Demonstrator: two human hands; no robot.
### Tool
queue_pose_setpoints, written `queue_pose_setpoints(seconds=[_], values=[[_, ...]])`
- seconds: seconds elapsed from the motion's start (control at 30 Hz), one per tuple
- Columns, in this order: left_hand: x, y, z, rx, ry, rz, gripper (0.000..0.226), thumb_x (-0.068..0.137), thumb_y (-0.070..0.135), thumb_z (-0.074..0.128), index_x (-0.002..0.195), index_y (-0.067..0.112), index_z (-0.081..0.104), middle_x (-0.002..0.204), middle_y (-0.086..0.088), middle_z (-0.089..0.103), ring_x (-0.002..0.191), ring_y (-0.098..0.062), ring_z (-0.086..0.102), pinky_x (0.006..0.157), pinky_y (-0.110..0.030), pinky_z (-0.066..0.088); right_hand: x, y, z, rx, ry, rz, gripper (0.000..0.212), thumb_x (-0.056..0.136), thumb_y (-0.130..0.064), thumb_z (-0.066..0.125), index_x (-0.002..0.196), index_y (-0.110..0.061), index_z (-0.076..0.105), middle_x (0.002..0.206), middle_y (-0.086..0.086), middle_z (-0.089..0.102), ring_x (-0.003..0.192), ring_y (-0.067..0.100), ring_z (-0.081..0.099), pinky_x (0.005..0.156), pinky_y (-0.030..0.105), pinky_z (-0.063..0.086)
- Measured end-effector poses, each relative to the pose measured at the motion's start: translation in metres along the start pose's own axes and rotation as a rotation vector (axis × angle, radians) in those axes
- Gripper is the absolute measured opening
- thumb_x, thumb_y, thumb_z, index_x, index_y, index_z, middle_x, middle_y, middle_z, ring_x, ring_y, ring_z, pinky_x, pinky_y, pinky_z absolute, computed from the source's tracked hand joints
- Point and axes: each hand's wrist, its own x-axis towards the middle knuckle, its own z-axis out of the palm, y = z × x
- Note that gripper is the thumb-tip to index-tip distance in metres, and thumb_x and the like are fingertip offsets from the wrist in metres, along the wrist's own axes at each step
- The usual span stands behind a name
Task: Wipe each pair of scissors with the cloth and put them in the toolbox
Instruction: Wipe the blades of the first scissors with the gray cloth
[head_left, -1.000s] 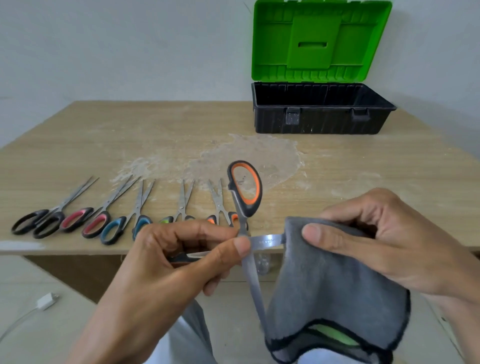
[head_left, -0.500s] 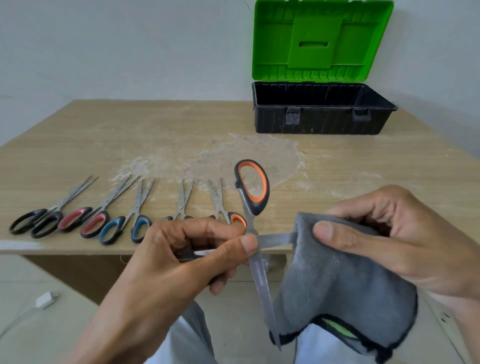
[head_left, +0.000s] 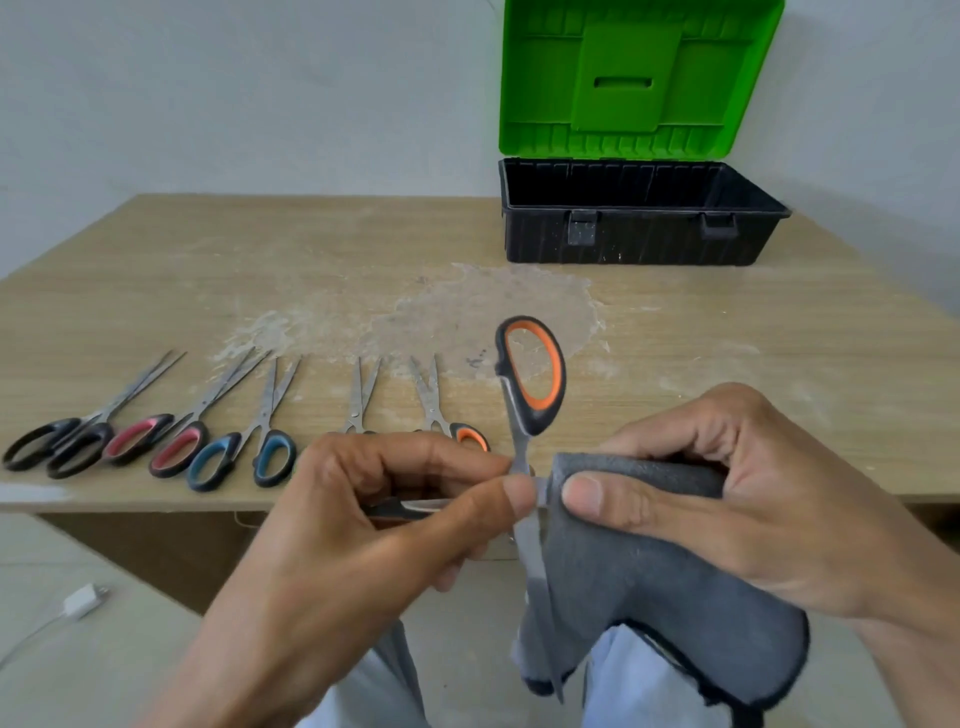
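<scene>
The task is judged to be at an early stage. One pair of orange-handled scissors (head_left: 535, 379) is held spread open in front of the near desk edge. It is pinched near the pivot between thumb and forefinger of the left hand (head_left: 374, 519). One handle loop points up and the other is enclosed under the curled fingers. The grey cloth (head_left: 649, 587) is pinched around one blade by the right hand (head_left: 753, 499), with the thumb pressed onto the fabric just beside the pivot. The second blade hangs down in front of the cloth.

Five further pairs are laid in a row (head_left: 244, 457) on the desk (head_left: 727, 338), and are taken to be unwiped. The toolbox (head_left: 639, 228) stands at the far side with its lid raised. No scissors are seen inside, though its floor is partly hidden.
</scene>
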Motion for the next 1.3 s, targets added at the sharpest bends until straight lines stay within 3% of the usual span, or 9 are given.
queue_pose_setpoints(seconds=[0.07,0.13,0.3,0.47,0.6,0.7,0.87,1.13,1.3], values=[[0.002,-0.002,-0.003,-0.031,0.004,-0.019,0.018,0.063,0.027,0.081,0.069,0.009,0.079,0.052,-0.006,0.06,0.046,-0.015,0.047,0.046,-0.017,0.041,0.002,-0.002,-0.003,0.024,-0.03,0.035,0.026,0.089,-0.054,0.076,0.089,-0.03,0.087,0.069,0.01,0.077,0.055,0.031,0.063,0.051,0.031,0.042],[0.002,-0.005,-0.008,-0.057,-0.005,-0.033,0.02,0.065,0.025,0.084,0.069,0.007,0.078,0.052,-0.008,0.058,0.045,-0.016,0.045,0.046,-0.016,0.041,0.002,-0.001,-0.009,0.021,-0.035,0.07,0.036,0.087,-0.055,0.073,0.088,-0.022,0.087,0.069,0.026,0.07,0.052,0.037,0.056,0.049,0.042,0.038],[0.0,-0.013,-0.019,-0.09,-0.016,-0.03,0.034,0.062,0.034,0.084,0.075,0.003,0.078,0.053,-0.008,0.057,0.047,-0.017,0.046,0.047,-0.018,0.041,-0.005,0.004,-0.019,-0.006,-0.006,0.122,0.043,0.086,-0.058,0.073,0.084,-0.017,0.086,0.072,0.031,0.069,0.061,0.056,0.058,0.05,0.053,0.042],[0.001,-0.009,-0.012,-0.04,0.01,-0.021,0.022,0.067,0.023,0.089,0.068,0.005,0.076,0.049,-0.004,0.054,0.043,-0.015,0.042,0.054,-0.015,0.046,-0.004,0.007,-0.015,-0.027,0.049,0.107,0.048,0.082,-0.059,0.075,0.08,-0.012,0.085,0.072,0.037,0.064,0.057,0.053,0.054,0.049,0.049,0.039],[0.001,-0.007,-0.012,-0.028,0.002,-0.029,0.025,0.068,0.029,0.086,0.071,0.006,0.078,0.051,-0.006,0.057,0.044,-0.014,0.046,0.048,-0.019,0.043,-0.001,0.002,-0.01,-0.056,-0.019,0.064,0.044,0.088,-0.055,0.072,0.078,-0.014,0.083,0.059,0.023,0.059,0.049,0.037,0.047,0.047,0.034,0.032],[-0.001,-0.009,-0.015,-0.036,0.007,-0.021,0.034,0.06,0.035,0.086,0.074,0.004,0.078,0.051,-0.008,0.058,0.044,-0.014,0.047,0.045,-0.016,0.041,-0.002,0.004,-0.015,-0.017,-0.039,0.097,0.046,0.088,-0.053,0.073,0.078,-0.01,0.083,0.061,0.028,0.058,0.051,0.045,0.047,0.048,0.04,0.032],[-0.003,-0.002,-0.015,-0.058,0.052,-0.07,0.011,0.061,0.019,0.08,0.061,0.009,0.076,0.045,-0.007,0.053,0.037,-0.01,0.043,0.035,-0.01,0.033,-0.008,0.008,-0.021,-0.009,0.008,0.132,0.048,0.085,-0.055,0.076,0.083,-0.008,0.084,0.074,0.035,0.068,0.063,0.059,0.058,0.053,0.056,0.044],[-0.001,-0.01,-0.018,0.0,0.022,0.0,0.037,0.058,0.04,0.083,0.075,0.008,0.079,0.05,-0.004,0.058,0.042,-0.012,0.047,0.044,-0.014,0.041,-0.002,0.011,-0.011,-0.073,0.0,0.085,0.058,0.089,-0.057,0.069,0.076,-0.001,0.077,0.062,0.028,0.052,0.051,0.04,0.044,0.049,0.039,0.03],[-0.003,-0.007,-0.021,-0.094,0.073,-0.1,0.018,0.056,0.014,0.085,0.064,0.001,0.075,0.046,-0.008,0.052,0.039,-0.014,0.041,0.037,-0.012,0.034,-0.008,0.015,-0.018,-0.092,0.067,0.08,0.054,0.089,-0.059,0.069,0.086,-0.007,0.082,0.076,0.039,0.063,0.065,0.056,0.058,0.055,0.055,0.044]])
